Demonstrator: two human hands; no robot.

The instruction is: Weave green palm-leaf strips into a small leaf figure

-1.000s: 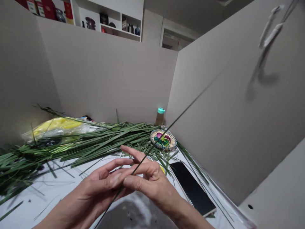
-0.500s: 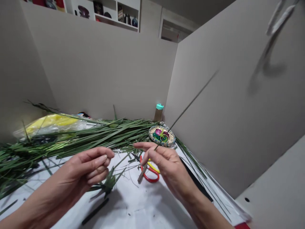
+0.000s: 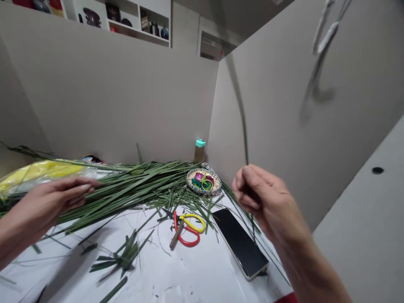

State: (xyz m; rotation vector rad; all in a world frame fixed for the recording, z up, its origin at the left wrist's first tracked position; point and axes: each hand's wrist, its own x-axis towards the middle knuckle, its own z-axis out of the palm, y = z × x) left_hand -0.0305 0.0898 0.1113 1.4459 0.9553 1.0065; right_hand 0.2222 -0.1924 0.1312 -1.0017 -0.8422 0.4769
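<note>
My right hand (image 3: pixel 261 193) is closed around a long, narrow green leaf strip (image 3: pixel 242 113). The strip rises well above the fist, its upper part blurred, and a thin end shows below. At the left, my left hand (image 3: pixel 63 195) hovers over a pile of long green leaves (image 3: pixel 139 181), thumb and fingers pressed together; anything between them is hidden. A woven leaf piece (image 3: pixel 128 254) with several pointed ends lies on the white table. Near the middle rest scissors (image 3: pixel 191 240) with one red and one yellow handle, and a brown stick (image 3: pixel 176 235) lies across them.
A black-screened phone (image 3: pixel 240 242) lies below my right hand. Behind it sit a small woven basket (image 3: pixel 188 181) with coloured pieces and a bottle (image 3: pixel 199 152) with a turquoise lid. Yellow plastic wrapping (image 3: pixel 41 173) is at the left. Grey partitions (image 3: pixel 126 101) enclose the table.
My hands have moved apart, the left one leftward and the right one rightward and up. The leaf strip now stands steeper in my right fist. The phone has come into fuller view.
</note>
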